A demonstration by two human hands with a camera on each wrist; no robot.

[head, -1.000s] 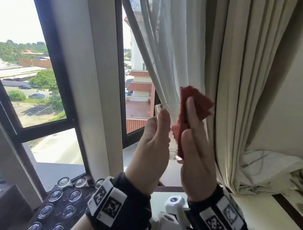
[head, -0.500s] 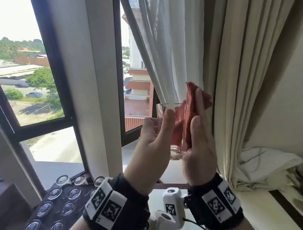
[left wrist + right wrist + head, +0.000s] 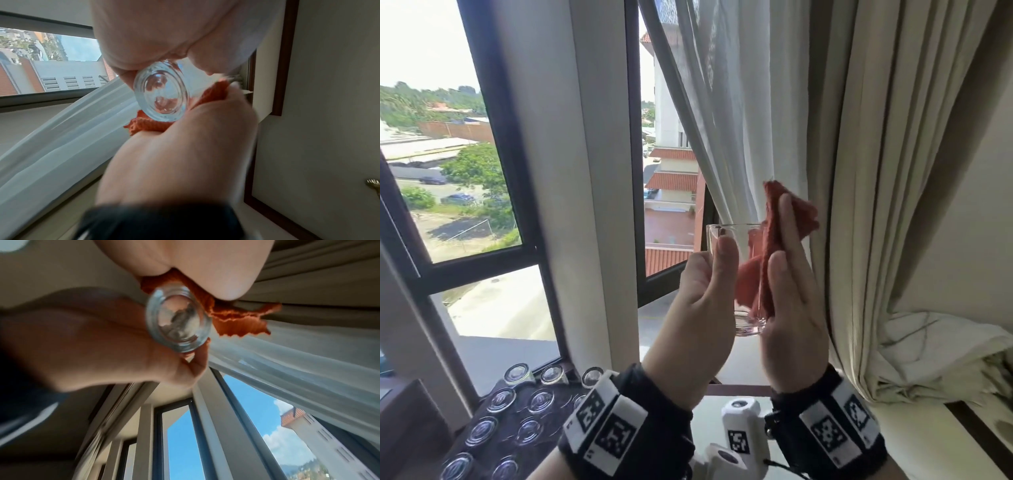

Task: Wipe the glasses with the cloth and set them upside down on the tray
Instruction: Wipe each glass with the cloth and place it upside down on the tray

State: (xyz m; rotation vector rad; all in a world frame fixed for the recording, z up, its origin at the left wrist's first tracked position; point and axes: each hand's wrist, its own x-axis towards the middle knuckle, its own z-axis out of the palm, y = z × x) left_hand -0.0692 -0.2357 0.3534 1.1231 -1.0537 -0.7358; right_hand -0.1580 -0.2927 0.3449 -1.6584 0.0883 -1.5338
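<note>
A clear glass (image 3: 748, 323) is held upright in front of the window, rim up. My left hand (image 3: 709, 274) grips its left side, thumb near the rim. My right hand (image 3: 787, 274) holds a red cloth (image 3: 803, 216) and presses it against the glass's right side; some red shows through the wall. From below, the left wrist view shows the thick round base (image 3: 161, 95) with the cloth (image 3: 148, 125) wrapped beside it. The right wrist view shows the same base (image 3: 179, 324) and the cloth (image 3: 240, 321).
A dark tray (image 3: 493, 442) at lower left carries several upside-down glasses (image 3: 500, 399). A sheer curtain (image 3: 739, 120) and a heavy cream curtain (image 3: 876, 171) hang close behind the hands. A white ledge (image 3: 928, 438) runs below on the right.
The glass has turned in my left hand, so its rim now shows level. My right hand has rubbed the cloth along the glass's side and sits slightly lower.
</note>
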